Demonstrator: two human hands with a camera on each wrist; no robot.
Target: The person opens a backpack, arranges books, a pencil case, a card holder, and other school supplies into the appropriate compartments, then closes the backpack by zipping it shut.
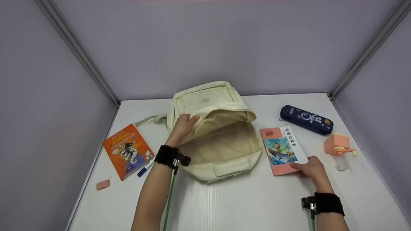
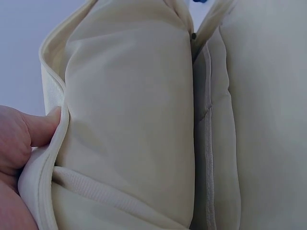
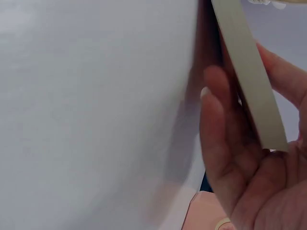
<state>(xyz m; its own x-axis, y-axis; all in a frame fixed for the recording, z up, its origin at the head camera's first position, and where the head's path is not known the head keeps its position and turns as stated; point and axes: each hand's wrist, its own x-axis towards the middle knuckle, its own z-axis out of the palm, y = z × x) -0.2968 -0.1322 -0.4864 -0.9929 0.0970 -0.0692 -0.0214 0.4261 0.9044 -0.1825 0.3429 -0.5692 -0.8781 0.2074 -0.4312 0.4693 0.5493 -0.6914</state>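
A cream backpack (image 1: 205, 154) lies on the table with its main compartment gaping toward me. My left hand (image 1: 184, 126) pinches the edge of its raised front flap; in the left wrist view the thumb (image 2: 45, 125) presses on the piped rim, and the pale lining (image 2: 129, 110) shows inside. To the right of the bag, my right hand (image 1: 313, 168) grips a pink and white book (image 1: 281, 152) by its near right corner, thumb on the cover and fingers underneath. Seen from the right wrist, the page edge of the book (image 3: 252, 76) stands tilted between thumb and fingers.
An orange book (image 1: 128, 152) lies at the left, beside a blue-capped marker (image 1: 146, 166) and a small pink block (image 1: 102, 184). At the right are a navy pencil case (image 1: 306, 119) and a pink pencil sharpener (image 1: 337, 144) with a crank. Walls enclose the table's back and sides.
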